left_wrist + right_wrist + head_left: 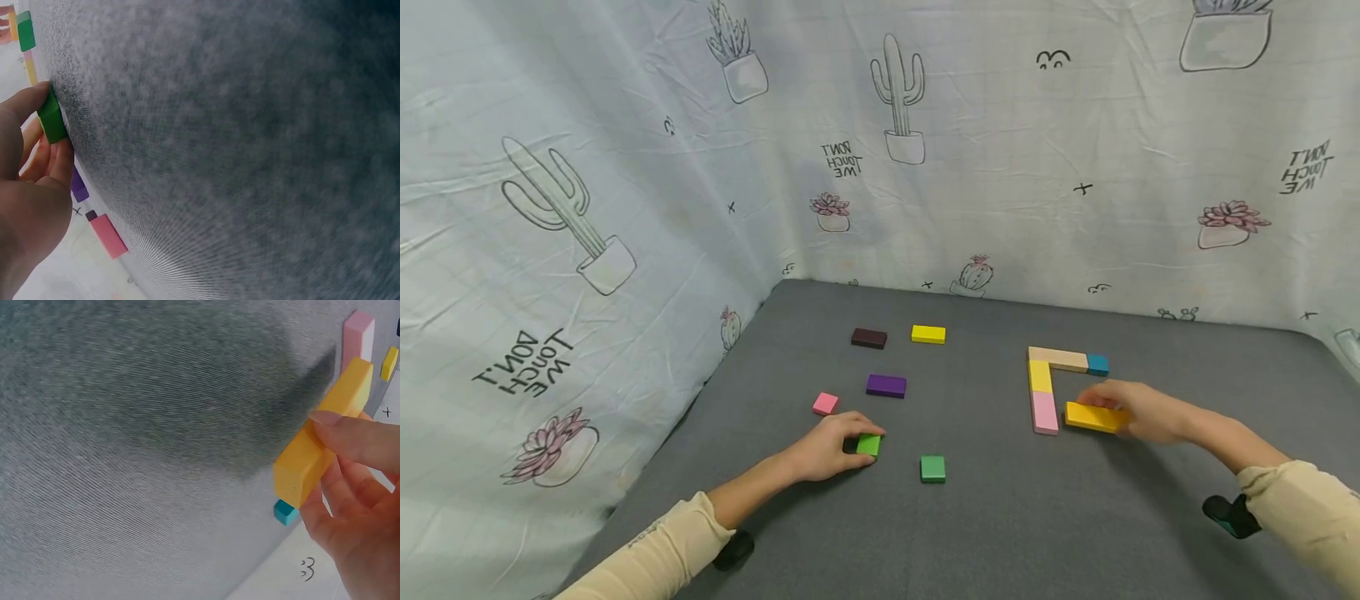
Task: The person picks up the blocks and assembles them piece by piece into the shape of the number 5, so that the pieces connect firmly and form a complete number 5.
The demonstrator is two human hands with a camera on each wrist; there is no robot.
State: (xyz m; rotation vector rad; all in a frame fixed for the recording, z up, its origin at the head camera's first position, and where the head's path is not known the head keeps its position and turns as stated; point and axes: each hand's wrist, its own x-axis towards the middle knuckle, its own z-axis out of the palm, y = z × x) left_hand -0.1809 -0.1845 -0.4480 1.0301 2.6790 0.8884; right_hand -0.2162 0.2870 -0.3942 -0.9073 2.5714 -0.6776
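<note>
Between thumb and fingers, my left hand (831, 448) pinches a light green block (868, 445) low at the dark table. My right hand (1153, 412) grips a long orange-yellow block (1096, 417), seen tilted in the right wrist view with the thumb along one side. Just left of that block stands an L-shaped row: a pink block (1045, 413) nearest me, a yellow block (1040, 377) behind it, then a tan block (1058, 359) running right to a blue block (1097, 365). A darker green block (933, 469) lies to the right of my left hand.
Beyond my left hand lie a small coral-pink block (825, 404), a purple block (886, 386), a dark brown block (868, 338) and a bright yellow block (928, 334). A white cloth (1000, 167) printed with cacti hangs along the back and left edges of the grey table (1000, 533).
</note>
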